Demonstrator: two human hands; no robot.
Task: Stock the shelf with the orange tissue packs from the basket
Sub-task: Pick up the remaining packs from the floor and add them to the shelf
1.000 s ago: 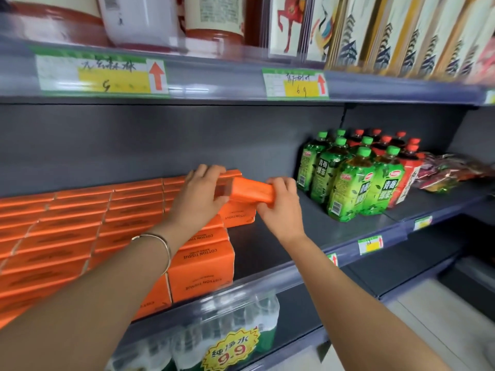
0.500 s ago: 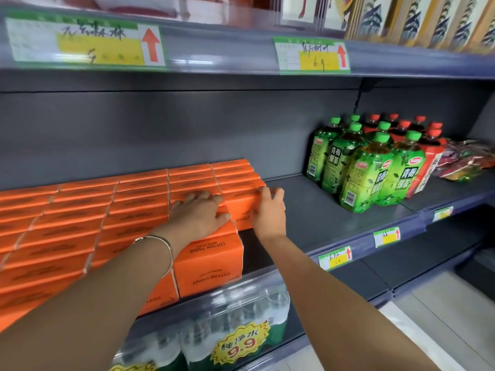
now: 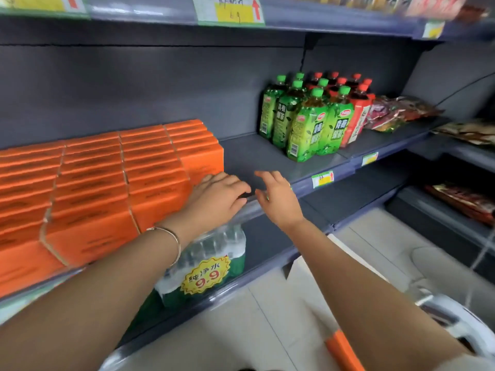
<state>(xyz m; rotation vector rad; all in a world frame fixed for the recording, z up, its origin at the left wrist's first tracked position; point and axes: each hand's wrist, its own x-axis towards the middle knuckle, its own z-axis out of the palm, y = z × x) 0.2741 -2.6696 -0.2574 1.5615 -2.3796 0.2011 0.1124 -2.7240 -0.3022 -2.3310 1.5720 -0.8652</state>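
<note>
The orange tissue packs (image 3: 107, 183) stand in rows on the shelf (image 3: 267, 156), just left of the left hand (image 3: 217, 199), whose fingers reach flat and empty to the end pack's front. The right hand (image 3: 278, 202) hovers beside it, fingers spread, holding nothing. Green bottles (image 3: 308, 124) stand beyond both hands, to the right.

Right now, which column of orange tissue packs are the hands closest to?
The rightmost column, bordering the uncovered shelf; the left hand rests on its front end.
</note>
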